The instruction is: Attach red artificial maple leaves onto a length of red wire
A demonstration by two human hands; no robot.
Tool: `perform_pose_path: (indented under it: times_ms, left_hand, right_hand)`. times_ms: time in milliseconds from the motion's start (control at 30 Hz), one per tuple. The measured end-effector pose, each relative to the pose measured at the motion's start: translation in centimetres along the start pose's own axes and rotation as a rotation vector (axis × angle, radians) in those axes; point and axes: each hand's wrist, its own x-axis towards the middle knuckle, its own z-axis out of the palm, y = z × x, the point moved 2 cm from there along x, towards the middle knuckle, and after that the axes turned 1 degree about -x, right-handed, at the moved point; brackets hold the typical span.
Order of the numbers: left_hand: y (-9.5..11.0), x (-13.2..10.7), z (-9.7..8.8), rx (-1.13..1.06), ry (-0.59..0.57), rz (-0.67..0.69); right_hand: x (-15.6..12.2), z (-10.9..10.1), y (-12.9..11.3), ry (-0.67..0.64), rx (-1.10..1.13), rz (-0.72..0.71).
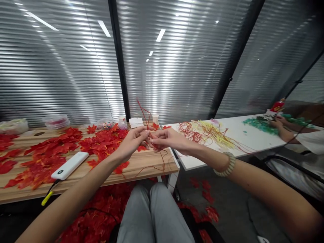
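Note:
My left hand (133, 141) and my right hand (169, 139) meet fingertip to fingertip above the right end of the wooden table (141, 163). Both pinch a thin red wire stem (144, 116) that sticks up between them and trails down in loops below my right hand. A small red piece shows at the fingertips. Red fabric maple leaves (101, 143) lie spread over the table just left of my left hand. My right wrist wears a pale beaded bracelet (226, 164).
A white power bank (70, 165) with a yellow-tipped cable lies on the wooden table. Plastic containers (56, 121) and a small cup (155, 118) stand at its back edge. A white table (235, 133) holds red and yellow wires (202, 131). Another person's hands (277, 123) work at far right. Leaves litter the floor (205, 199).

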Motion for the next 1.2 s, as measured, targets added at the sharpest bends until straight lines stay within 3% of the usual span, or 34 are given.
perform_pose_path:
  times_ms: [300,367,533,600,700,867,1067,1200]
  left_hand:
    - [-3.2,-1.9,1.8,-0.104,0.049,0.004]
    - [-3.8,-2.3,2.4,-0.033,0.061,0.031]
    - [-4.5,-3.0,2.8,0.183,0.216,0.065]
    - [-4.6,-3.2,2.7,0.195,0.230,0.059]
    - [-4.8,-3.6,2.4,0.047,0.232,0.023]
    - [-5.5,-4.6,1.7,-0.202,0.238,-0.077]
    - [-6.8,-5.7,0.0,0.010,0.246,-0.062]
    - [-7.2,-6.6,-0.8,0.145,0.196,-0.039]
  right_hand:
    - [-3.7,1.5,3.5,0.048,-0.014,0.029]
    - [-4.3,1.8,4.8,0.079,-0.008,0.051]
    - [-4.8,2.2,8.3,0.133,0.190,0.186]
    - [-4.6,2.3,9.4,0.196,0.280,0.198]
    - [-4.2,2.5,10.4,0.307,0.364,0.158]
    - [-3.7,3.7,11.4,0.319,0.467,0.081]
    - [-3.4,5.8,12.7,0.282,0.674,0.000]
    - [-3.6,6.5,12.7,0.318,0.536,-0.059]
